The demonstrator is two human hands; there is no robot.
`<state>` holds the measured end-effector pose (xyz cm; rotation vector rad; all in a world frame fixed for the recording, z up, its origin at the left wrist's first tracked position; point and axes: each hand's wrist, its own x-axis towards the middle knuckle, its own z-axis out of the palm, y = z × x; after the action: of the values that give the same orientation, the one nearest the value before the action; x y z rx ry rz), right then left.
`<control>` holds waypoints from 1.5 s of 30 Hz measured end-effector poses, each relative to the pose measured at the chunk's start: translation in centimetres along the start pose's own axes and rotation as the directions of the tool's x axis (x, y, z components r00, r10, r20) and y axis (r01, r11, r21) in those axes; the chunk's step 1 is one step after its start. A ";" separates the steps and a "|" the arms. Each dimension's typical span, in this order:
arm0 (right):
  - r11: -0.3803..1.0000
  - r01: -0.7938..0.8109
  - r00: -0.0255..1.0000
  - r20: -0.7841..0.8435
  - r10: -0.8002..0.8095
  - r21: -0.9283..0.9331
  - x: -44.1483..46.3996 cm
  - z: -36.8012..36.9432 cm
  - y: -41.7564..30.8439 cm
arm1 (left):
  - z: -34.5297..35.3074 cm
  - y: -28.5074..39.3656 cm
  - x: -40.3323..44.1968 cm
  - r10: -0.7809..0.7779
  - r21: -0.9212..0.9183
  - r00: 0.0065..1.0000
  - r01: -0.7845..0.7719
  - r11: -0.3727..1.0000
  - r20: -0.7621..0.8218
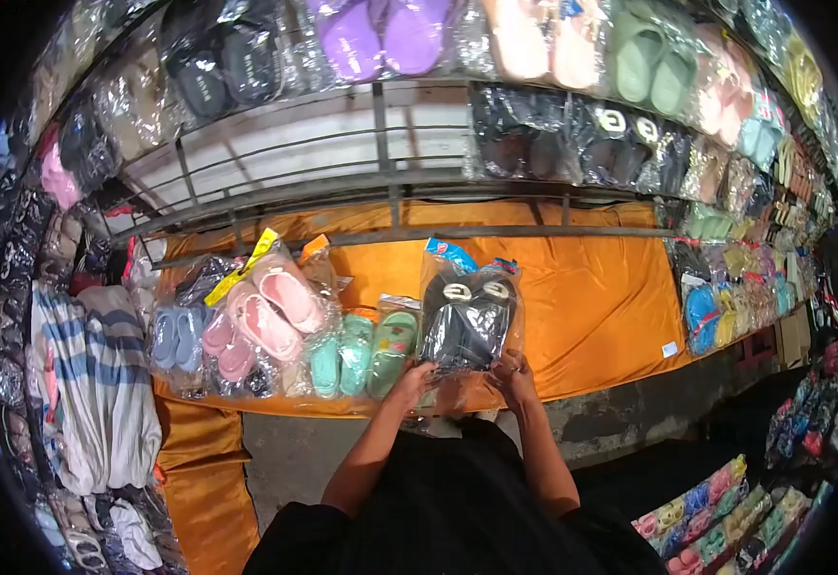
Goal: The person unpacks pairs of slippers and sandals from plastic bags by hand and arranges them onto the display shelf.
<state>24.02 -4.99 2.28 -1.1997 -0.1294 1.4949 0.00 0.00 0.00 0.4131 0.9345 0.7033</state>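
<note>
Between my two hands is a pair of black sandals (465,321) in a clear plastic bag with a blue tag at its top. My left hand (413,385) grips the bag's lower left corner, and my right hand (513,379) grips the lower right corner. Just left of the bag lie bagged green slippers (395,350) and mint slippers (355,355). Farther left, pink clogs (280,307) with a yellow tag rest on top of other bagged footwear, beside grey-blue slippers (178,335).
An orange cloth (591,316) covers the counter. Behind it runs a metal rack (385,182) with bagged footwear, including purple slippers (385,38) and black sandals (620,139). A striped white and blue cloth (103,383) hangs at left. More bagged footwear (735,517) lies at lower right.
</note>
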 end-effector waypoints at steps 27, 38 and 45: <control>0.920 -0.114 0.990 0.038 0.138 -0.374 1.2 -8.2 -19.6 | 17.8 1.5 0.4 0.047 0.364 0.926 0.101 0.926 -0.375; 0.994 -0.101 0.984 0.145 0.106 -0.044 2.8 -8.1 -20.3 | 17.6 2.3 3.2 0.500 0.280 0.709 -0.415 0.866 -0.497; 0.999 0.026 0.975 0.220 -0.031 0.023 2.0 -6.3 -21.1 | 17.4 3.4 3.6 0.680 0.350 0.612 -0.584 0.733 -0.403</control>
<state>43.14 0.48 12.00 -1.0097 -0.2794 1.5974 14.76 4.51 9.37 0.7723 1.3829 1.4481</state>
